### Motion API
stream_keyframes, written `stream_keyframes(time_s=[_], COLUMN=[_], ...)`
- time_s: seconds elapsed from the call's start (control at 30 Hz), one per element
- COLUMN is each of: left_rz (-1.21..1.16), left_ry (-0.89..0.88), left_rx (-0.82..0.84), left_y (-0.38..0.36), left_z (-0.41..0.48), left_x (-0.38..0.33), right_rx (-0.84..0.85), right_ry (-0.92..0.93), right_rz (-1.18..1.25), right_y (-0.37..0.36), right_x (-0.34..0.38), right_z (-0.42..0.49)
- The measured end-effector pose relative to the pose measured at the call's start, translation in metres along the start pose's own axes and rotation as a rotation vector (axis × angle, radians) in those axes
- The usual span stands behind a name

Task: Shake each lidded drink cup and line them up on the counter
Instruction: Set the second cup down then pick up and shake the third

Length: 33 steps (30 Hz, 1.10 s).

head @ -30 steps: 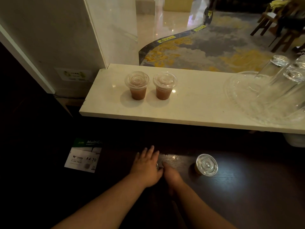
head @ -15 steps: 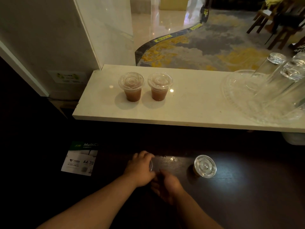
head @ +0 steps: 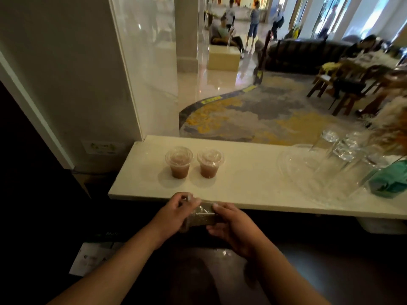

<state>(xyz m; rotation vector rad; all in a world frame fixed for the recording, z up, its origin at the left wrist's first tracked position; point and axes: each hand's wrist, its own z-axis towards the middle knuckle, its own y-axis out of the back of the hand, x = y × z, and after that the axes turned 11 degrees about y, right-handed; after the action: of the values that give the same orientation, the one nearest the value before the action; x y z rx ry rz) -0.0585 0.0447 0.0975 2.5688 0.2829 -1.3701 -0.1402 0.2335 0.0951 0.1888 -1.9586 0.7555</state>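
Two clear lidded cups of brown drink stand side by side on the pale counter (head: 242,183): one on the left (head: 179,162), one on the right (head: 209,162). A third lidded cup (head: 201,216) is held in the air just below the counter's front edge, between both hands and blurred. My left hand (head: 176,211) grips its left side and top. My right hand (head: 231,225) grips its right side. Fingers hide most of this cup.
A clear glass tray (head: 308,172) with upturned glasses (head: 343,148) fills the counter's right part, with a teal object (head: 392,179) beside it. A white paper pack (head: 92,258) lies on the dark lower surface at left. A glass wall panel (head: 143,73) rises behind the counter's left end.
Both hands closed on a cup on the dark lower surface and lifted it up to the counter's front edge. The view tilted upward; the other cup on the lower surface is out of sight.
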Motion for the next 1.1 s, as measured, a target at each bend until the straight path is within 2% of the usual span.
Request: stream_keyframes(time_s=[0.1, 0.23, 0.4, 0.5, 0.6, 0.8, 1.0, 1.1], left_rz=[-0.152, -0.232, -0.188, -0.208, -0.107, -0.204, -0.188, -0.187], left_ry=[0.137, 0.034, -0.105, -0.031, 0.031, -0.12, -0.001, -0.071], left_rx=[0.18, 0.255, 0.287, 0.286, 0.256, 0.33, 0.259, 0.254], left_y=[0.013, 0.025, 0.028, 0.027, 0.026, 0.031, 0.027, 0.027], left_z=[-0.014, -0.027, -0.038, -0.045, -0.049, -0.047, -0.05, -0.049], left_x=[-0.031, -0.06, -0.078, -0.086, -0.089, -0.084, -0.083, -0.082], right_rx=[0.059, 0.123, 0.052, 0.117, 0.152, 0.101, 0.199, 0.18], right_ry=[0.144, 0.18, 0.168, 0.238, 0.293, 0.234, 0.265, 0.229], right_rz=[-0.061, -0.057, -0.162, -0.153, -0.126, -0.161, -0.089, -0.087], right_y=[-0.008, -0.021, -0.031, -0.032, -0.032, -0.036, -0.034, -0.035], right_x=[0.04, 0.073, 0.094, 0.097, 0.096, 0.093, 0.091, 0.087], right_z=[-0.005, -0.014, -0.023, -0.027, -0.03, -0.034, -0.036, -0.036])
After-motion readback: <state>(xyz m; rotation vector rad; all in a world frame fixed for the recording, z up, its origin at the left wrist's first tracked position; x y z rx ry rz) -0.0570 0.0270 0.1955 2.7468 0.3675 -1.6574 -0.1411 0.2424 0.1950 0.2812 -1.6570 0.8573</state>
